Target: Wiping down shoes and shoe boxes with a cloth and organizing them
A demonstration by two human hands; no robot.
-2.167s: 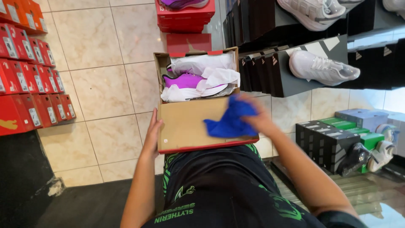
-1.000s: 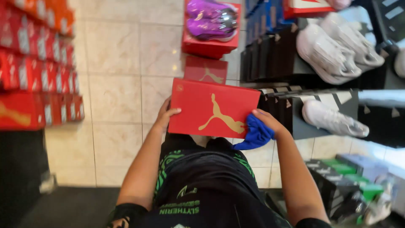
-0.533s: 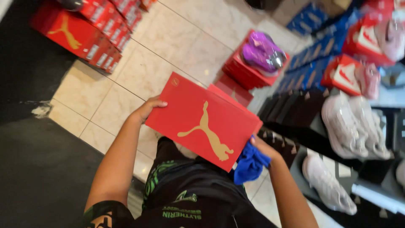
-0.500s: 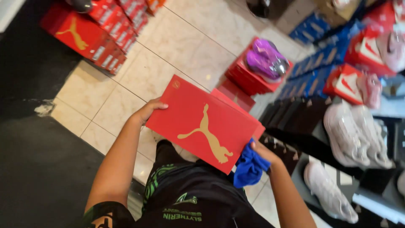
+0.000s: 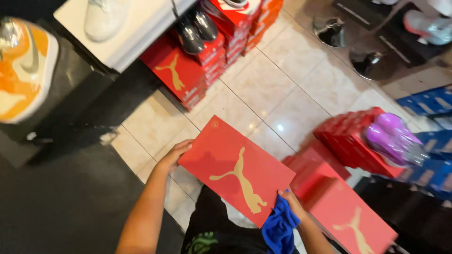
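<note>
I hold a shut red shoe box [image 5: 238, 171] with a gold animal emblem on its lid, level in front of my waist. My left hand [image 5: 175, 154] grips its left edge. At the near right corner, my right hand [image 5: 290, 201] holds the box together with a blue cloth [image 5: 278, 229] that hangs down from the fingers.
Red shoe boxes [image 5: 351, 209] are stacked on the tiled floor at right, one topped with a purple shoe [image 5: 391, 138]. More red boxes [image 5: 188, 66] with black shoes stand at top centre. A white shelf [image 5: 127, 28] and an orange shoe [image 5: 23, 66] are at left.
The box lay open with a purple shoe inside while I wiped it; now it is shut and carried. My view has swung left, toward the red box stacks and the white shelf.
</note>
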